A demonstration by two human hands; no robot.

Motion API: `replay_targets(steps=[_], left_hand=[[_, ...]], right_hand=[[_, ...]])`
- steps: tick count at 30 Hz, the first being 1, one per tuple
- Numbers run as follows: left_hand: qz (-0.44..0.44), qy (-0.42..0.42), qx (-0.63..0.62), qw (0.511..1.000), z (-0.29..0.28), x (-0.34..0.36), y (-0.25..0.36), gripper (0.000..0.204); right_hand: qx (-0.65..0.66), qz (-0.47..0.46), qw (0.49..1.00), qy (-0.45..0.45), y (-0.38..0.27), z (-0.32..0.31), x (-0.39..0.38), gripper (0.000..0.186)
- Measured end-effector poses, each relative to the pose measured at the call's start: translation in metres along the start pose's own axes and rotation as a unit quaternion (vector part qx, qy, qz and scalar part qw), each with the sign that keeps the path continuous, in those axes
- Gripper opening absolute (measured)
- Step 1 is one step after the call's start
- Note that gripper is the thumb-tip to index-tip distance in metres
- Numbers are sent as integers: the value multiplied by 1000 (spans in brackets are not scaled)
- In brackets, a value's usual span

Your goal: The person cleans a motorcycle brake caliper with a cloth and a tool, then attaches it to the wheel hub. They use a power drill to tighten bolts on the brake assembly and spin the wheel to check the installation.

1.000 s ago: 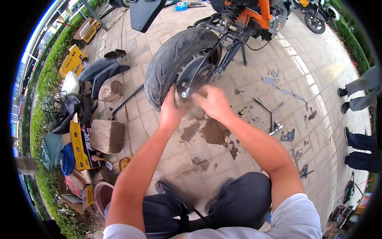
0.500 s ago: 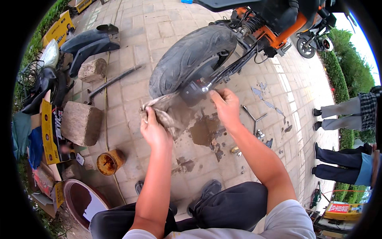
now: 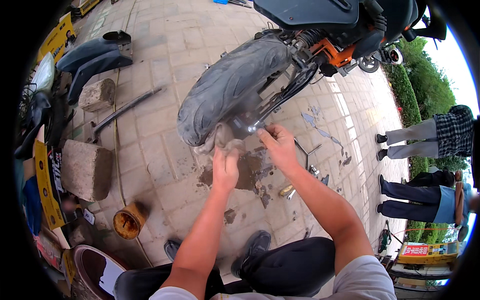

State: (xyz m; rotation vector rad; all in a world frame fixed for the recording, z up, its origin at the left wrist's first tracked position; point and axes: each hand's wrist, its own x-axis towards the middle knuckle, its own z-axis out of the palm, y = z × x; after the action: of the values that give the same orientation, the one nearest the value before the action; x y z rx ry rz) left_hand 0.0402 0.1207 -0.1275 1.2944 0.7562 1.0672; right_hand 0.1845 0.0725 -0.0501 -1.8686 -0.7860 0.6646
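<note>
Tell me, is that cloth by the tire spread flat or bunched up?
Bunched up: the cloth shows crumpled folds gathered at the left grip, beside the tire.

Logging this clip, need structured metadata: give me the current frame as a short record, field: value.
left hand: left hand grips a grey rag by the tyre's lower edge
right hand: right hand, fingertips at a shiny metal fitting; grip unclear
workpiece: tyre on an orange-framed two-wheeler
ground, near: wet patch on paving; Y-shaped wrench right of the right hand
ground, left: large stone block; stained pot
bystanders: includes person in plaid, right
</note>
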Motion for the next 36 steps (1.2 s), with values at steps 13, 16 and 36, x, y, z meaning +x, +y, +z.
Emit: replay_targets(steps=[13, 16, 36], left_hand=[[70, -36, 316, 945, -3, 34, 11, 61], [83, -47, 356, 930, 5, 33, 16, 67], [25, -55, 382, 922, 17, 38, 17, 57]], right_hand=[[-5, -12, 1000, 2, 10, -4, 0, 26], [-23, -43, 999, -10, 12, -8, 1, 26], [54, -244, 967, 45, 32, 8, 4, 24]])
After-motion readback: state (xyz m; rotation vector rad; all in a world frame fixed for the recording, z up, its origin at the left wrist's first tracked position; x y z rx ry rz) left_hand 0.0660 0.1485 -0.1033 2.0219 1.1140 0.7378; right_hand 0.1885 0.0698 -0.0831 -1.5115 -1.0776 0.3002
